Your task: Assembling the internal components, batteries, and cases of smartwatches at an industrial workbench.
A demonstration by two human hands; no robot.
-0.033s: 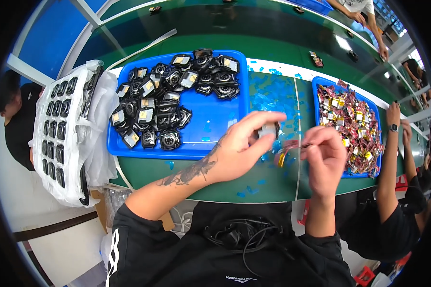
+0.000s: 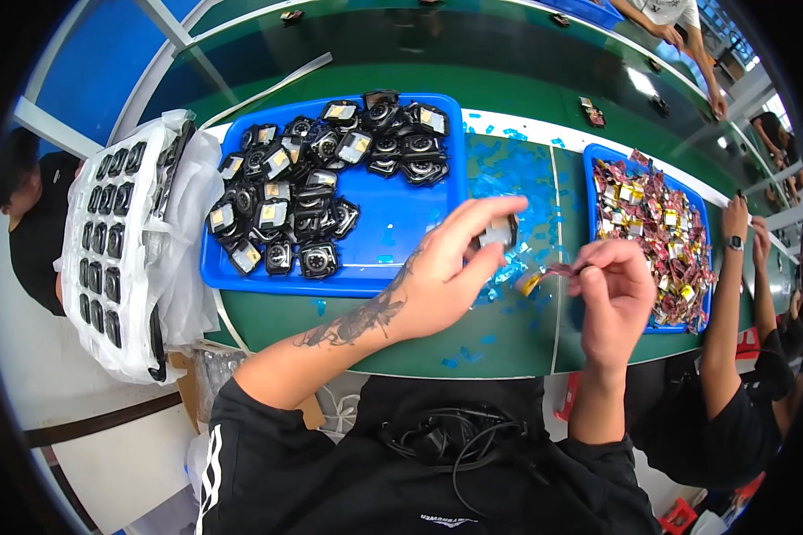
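In the middle of the green bench, my left hand grips a small dark watch case with a grey face between thumb and fingers. To its right, my right hand pinches one end of a thin reddish flex cable; a yellow piece hangs at its other end, slightly blurred. The cable appears apart from the watch case. Left of my hands, a blue tray holds many black watch cases, some with silver-and-gold parts showing. Scraps of blue film lie scattered around and beyond my hands.
A blue bin on the right is heaped with reddish flex cables. White trays of watch parts stand at far left. Behind the bench runs a green conveyor with a few pieces. Co-workers are at right, left and far side.
My right hand has shifted slightly right, carrying the flex cable away from the watch case. My left hand has tilted a little, showing more of the case.
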